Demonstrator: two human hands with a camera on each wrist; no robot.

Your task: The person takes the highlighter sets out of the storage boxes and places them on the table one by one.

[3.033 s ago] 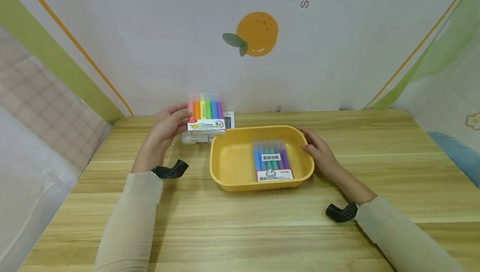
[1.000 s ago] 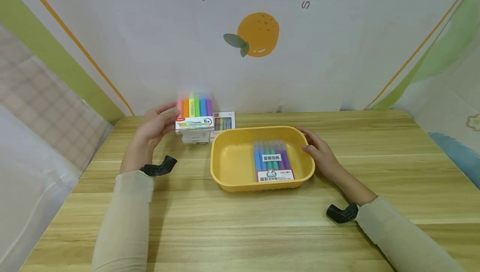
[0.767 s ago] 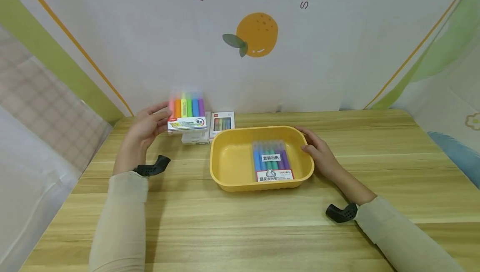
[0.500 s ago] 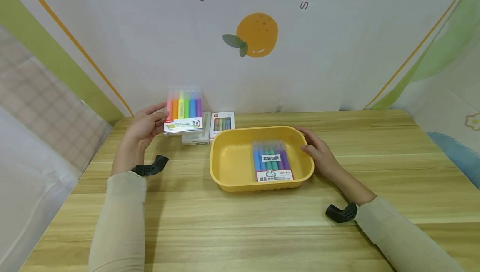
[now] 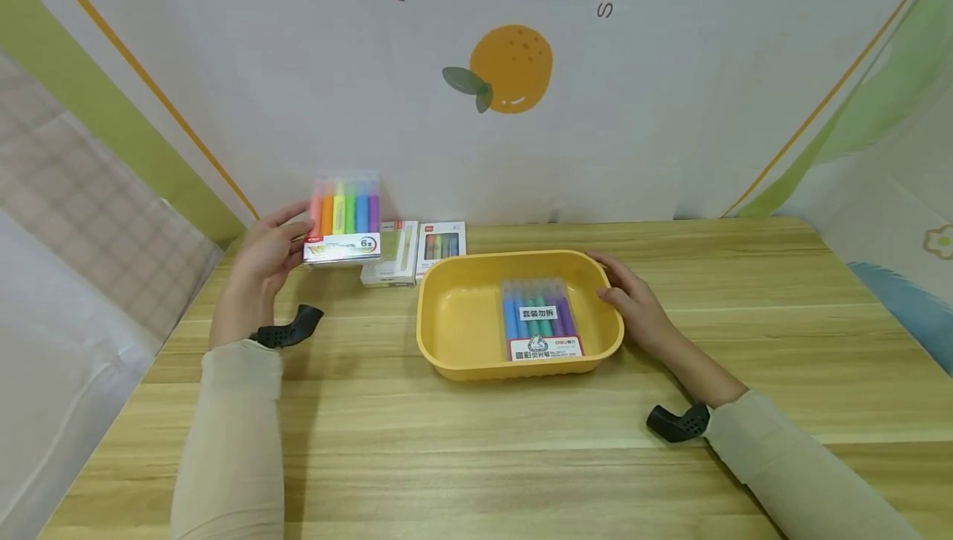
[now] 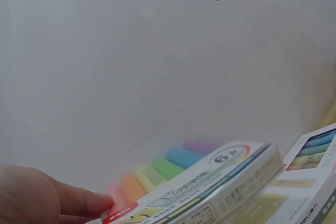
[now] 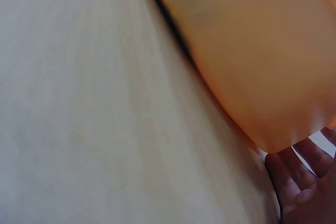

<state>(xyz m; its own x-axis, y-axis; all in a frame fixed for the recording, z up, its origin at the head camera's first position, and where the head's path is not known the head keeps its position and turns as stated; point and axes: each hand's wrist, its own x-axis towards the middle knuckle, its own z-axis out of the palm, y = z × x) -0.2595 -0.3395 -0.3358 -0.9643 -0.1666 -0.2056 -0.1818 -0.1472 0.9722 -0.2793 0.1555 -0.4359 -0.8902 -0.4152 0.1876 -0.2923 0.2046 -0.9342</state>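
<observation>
My left hand pinches the left edge of a clear pack of highlighters in rainbow colours, with a white label along its lower end. In the left wrist view the thumb lies at the red corner of that highlighter pack. The pack is tilted up at the back left and overlaps a white box behind it. With thumb over the rim and fingers along the outside, my right hand holds the right end of a yellow plastic basket. Inside the basket, toward its right, lies a second highlighter pack in blue, green and purple.
Two white boxes, a pale one and one with a window showing coloured pens, lie side by side behind the basket's left corner. A printed cloth hangs along the back edge of the wooden table.
My left hand has carried the rainbow highlighter pack leftward, away from the basket, uncovering more of the white boxes. The right hand and the basket have stayed in place.
</observation>
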